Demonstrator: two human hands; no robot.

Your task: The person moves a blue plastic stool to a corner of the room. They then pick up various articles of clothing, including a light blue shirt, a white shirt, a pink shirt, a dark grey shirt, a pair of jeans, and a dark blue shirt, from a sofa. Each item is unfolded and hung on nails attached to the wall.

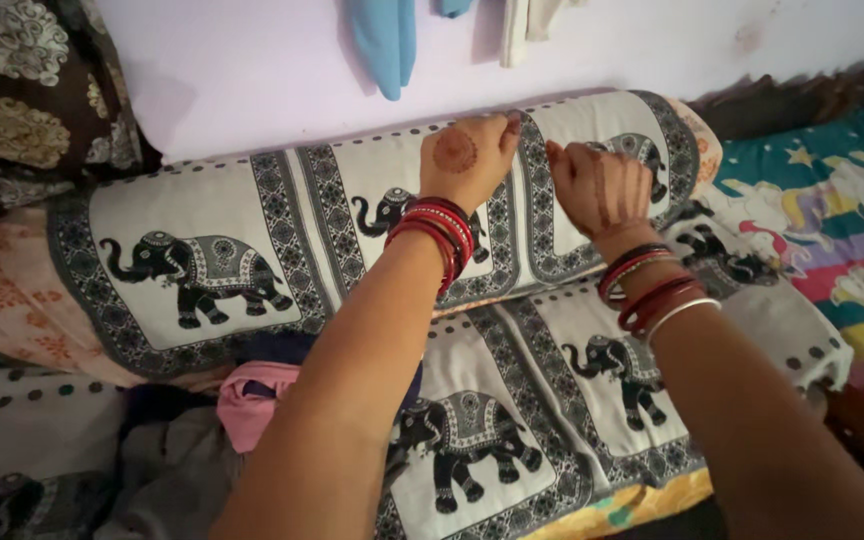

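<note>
Head view: the left hand (467, 155) and right hand (597, 185) each pinch the top edge of the elephant-print sheet (372, 215), grip clamped on fabric, holding it taut over a bolster against the wall (252, 70). Clothes (252, 400) lie below.

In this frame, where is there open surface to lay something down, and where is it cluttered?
The left hand and right hand pinch the elephant-print cloth at its top edge by the wall. That cloth's left panel lies flat and open, as does the colourful sheet to the right. The lower left is crowded with a pink garment and dark clothes.
</note>
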